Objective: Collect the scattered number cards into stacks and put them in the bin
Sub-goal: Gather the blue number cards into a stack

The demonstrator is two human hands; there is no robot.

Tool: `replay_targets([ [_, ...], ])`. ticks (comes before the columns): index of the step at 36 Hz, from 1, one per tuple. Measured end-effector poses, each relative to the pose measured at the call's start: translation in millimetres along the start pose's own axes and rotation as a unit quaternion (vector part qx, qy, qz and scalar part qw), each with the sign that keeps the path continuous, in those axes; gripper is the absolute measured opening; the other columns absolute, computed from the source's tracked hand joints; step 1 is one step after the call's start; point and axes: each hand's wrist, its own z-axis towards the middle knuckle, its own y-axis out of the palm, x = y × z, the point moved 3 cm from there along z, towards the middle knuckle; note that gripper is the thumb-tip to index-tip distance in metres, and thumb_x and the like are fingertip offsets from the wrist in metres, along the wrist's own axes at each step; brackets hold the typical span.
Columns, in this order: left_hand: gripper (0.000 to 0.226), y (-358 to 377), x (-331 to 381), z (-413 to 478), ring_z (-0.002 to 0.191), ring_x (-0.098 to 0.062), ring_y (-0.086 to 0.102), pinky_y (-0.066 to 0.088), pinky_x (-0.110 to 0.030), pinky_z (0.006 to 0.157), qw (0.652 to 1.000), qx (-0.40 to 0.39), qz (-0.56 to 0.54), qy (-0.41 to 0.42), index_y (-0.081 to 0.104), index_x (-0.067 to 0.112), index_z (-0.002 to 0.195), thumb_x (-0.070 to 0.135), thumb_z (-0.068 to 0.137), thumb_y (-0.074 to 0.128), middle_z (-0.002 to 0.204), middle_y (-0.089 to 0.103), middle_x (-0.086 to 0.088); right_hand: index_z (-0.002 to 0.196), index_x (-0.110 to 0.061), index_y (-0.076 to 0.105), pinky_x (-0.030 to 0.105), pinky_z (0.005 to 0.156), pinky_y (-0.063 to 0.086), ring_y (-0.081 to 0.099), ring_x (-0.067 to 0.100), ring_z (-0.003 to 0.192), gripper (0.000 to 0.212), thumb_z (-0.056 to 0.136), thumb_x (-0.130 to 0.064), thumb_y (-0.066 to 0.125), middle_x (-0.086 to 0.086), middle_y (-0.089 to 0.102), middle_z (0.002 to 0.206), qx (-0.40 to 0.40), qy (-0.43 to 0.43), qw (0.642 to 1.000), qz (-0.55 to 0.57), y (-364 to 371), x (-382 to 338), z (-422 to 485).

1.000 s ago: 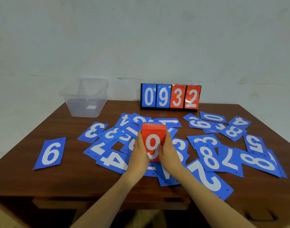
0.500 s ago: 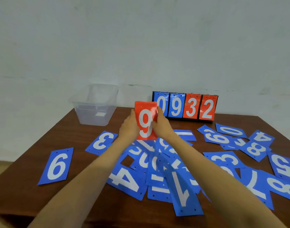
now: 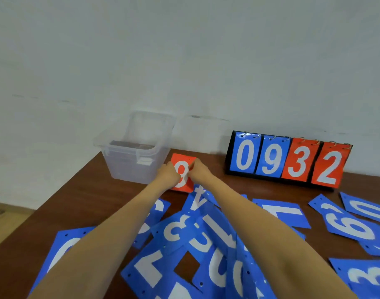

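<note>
Carried by left hand (image 3: 168, 175) and right hand (image 3: 200, 172), red stack (image 3: 182, 161) has neared the bin (image 3: 130, 165)

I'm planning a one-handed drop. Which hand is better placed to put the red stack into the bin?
Probably left. The left hand grips the red stack on the side facing the bin; the right hand grips the far side.

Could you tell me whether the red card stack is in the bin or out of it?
Out. The left hand and right hand grip the red stack upright beside the clear bin.
</note>
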Motion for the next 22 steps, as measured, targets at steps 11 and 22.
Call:
replay_targets([
  [11, 0.035, 14.8, -9.0, -7.5, 0.128, -0.026, 0.034, 0.024, -0.031, 0.105, 0.987, 0.03, 0.141, 0.074, 0.05, 0.015, 0.129, 0.024, 0.096, 0.044, 0.135, 0.047, -0.008, 0.12, -0.007, 0.053, 0.037, 0.093, 0.043, 0.05, 0.033, 0.111, 0.033, 0.088, -0.017, 0.051, 0.018, 0.05, 0.124, 0.009, -0.033, 0.988, -0.153, 11.1, 17.0, 0.3],
  [22, 0.03, 34.6, 4.7, -61.7, 0.114, -0.024, 0.047, 0.041, -0.033, 0.094, 0.951, 0.09, 0.223, 0.192, 0.058, 0.011, 0.121, 0.015, 0.095, 0.046, 0.128, 0.049, -0.007, 0.119, -0.005, 0.048, 0.033, 0.084, 0.039, 0.044, 0.03, 0.113, 0.053, 0.086, -0.046, 0.059, 0.013, 0.05, 0.113, -0.097, -0.014, 0.941, -0.325, -44.8, 66.3, -48.1],
])
